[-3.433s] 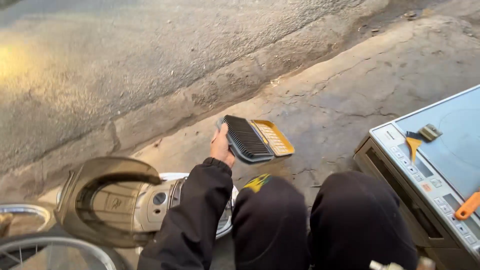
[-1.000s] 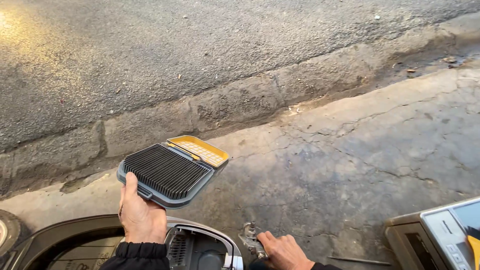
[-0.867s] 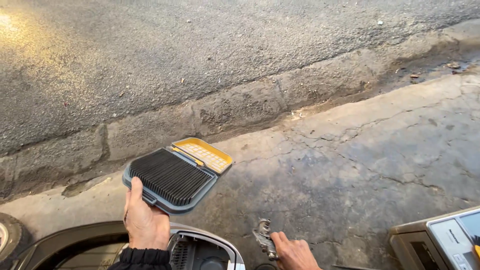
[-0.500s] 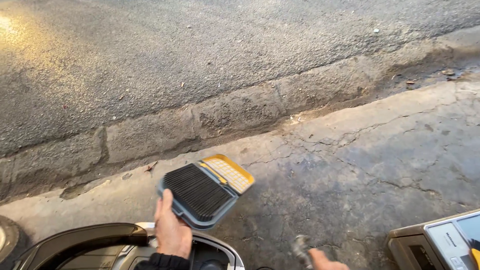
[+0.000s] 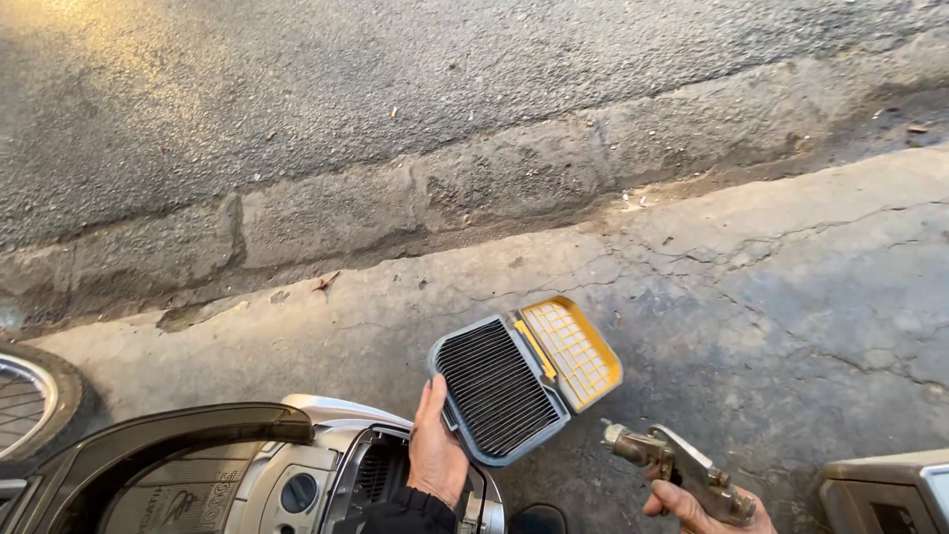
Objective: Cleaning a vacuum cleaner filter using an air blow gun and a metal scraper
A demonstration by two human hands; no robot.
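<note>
My left hand grips the near edge of a flat air filter, held out over the cracked concrete. The filter has a grey frame, a black pleated panel and a smaller yellow mesh section at its far right end. My right hand comes in at the bottom right, holding a worn metal air blow gun. The gun's nozzle points up and left toward the filter, a short gap away from it.
A scooter body with an opened compartment fills the bottom left, and a tyre shows at the left edge. A stone kerb separates the concrete from the asphalt road. A grey box corner sits bottom right.
The filter has moved right and nearer to me. My right hand with the blow gun has come up from the bottom edge toward the filter. The view has shifted.
</note>
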